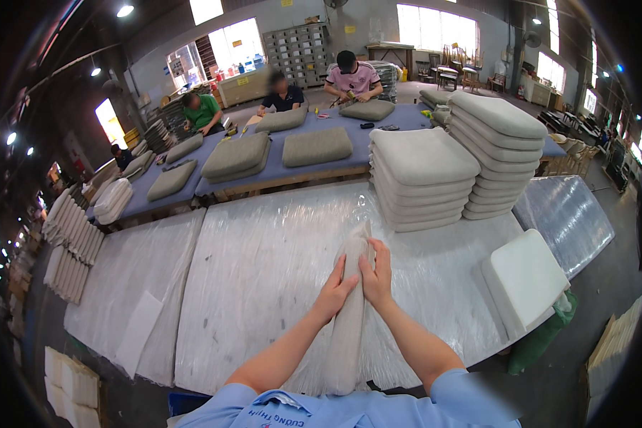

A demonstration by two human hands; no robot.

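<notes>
"In the head view, which step is in hand?"

"Handling the cover or shape, I'd judge: the long beige cushion (347,332) sits between both hands above the plastic-covered desk (264,278), near end by the blue shirt (292,408)."

"And the next move calls for?"

"Even pressure from both sides, probably."

"The fingers?"

"Left hand (334,292) and right hand (378,279) grasp it from opposite sides, fingers slightly spread, gently curved, not clenched."
</notes>
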